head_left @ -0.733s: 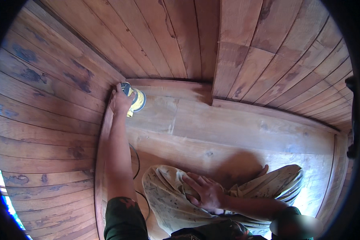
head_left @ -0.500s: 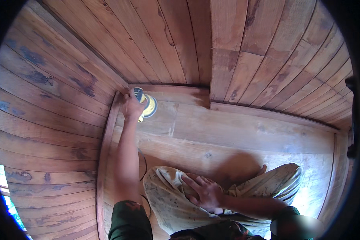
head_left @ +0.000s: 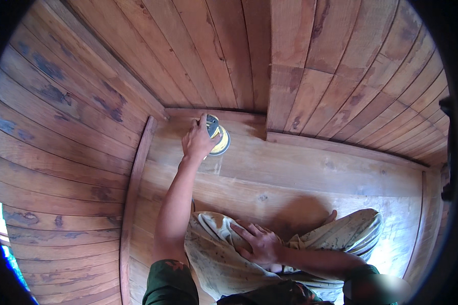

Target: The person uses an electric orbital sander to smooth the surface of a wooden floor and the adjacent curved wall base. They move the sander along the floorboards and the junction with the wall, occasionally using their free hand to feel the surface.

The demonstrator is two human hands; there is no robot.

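My left hand (head_left: pixel 196 141) is wrapped round the top of a yellow and black orbital sander (head_left: pixel 221 143). The sander's round base sits on the pale wooden floor boards (head_left: pixel 295 160), near the far left corner. My right hand (head_left: pixel 262 245) lies with fingers spread on my left thigh, over pale, stained trousers (head_left: pixel 219 254); it holds nothing. Part of the sander's grip is hidden behind my left fingers.
A plank wall (head_left: pixel 61 168) rises on the left, with reddish skirting (head_left: pixel 132 198) at its foot. Planked walls (head_left: pixel 336 66) close off the far side, one jutting forward at the middle. My bare foot (head_left: pixel 332 216) shows beside my right leg.
My left hand has slid the sander to the right along the floor, away from the far left corner. The right hand has stayed on the thigh.
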